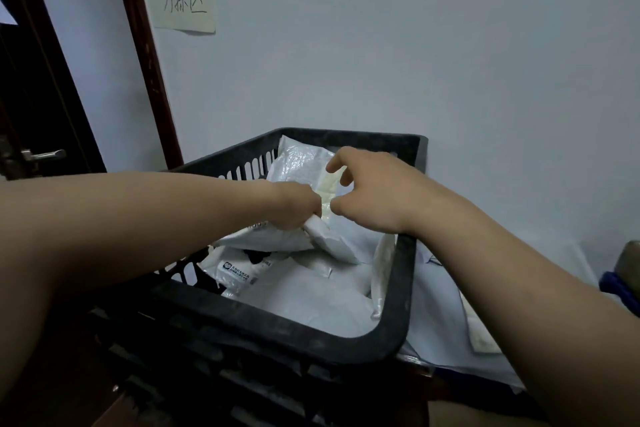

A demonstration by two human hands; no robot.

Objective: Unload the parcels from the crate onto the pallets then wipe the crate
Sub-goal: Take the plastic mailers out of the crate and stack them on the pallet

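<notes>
A black slotted plastic crate (pixel 398 291) stands in front of me, holding several white plastic mailer parcels (pixel 311 291). My left hand (pixel 294 206) reaches into the crate and grips the near corner of an upright white parcel (pixel 301 159) that leans against the far wall. My right hand (pixel 374 191) hovers over the same parcel, thumb and fingers spread apart and loosely curved, holding nothing. Whether its fingertips touch the parcel I cannot tell. Another parcel with a printed label (pixel 239 274) lies lower at the crate's left side.
A pale wall rises behind the crate, with a yellowish paper sign (pixel 185 0) taped to it. A dark door with a metal handle (pixel 43 154) is at the left. To the crate's right lie more white parcels (pixel 446 326) and a blue thing (pixel 620 288).
</notes>
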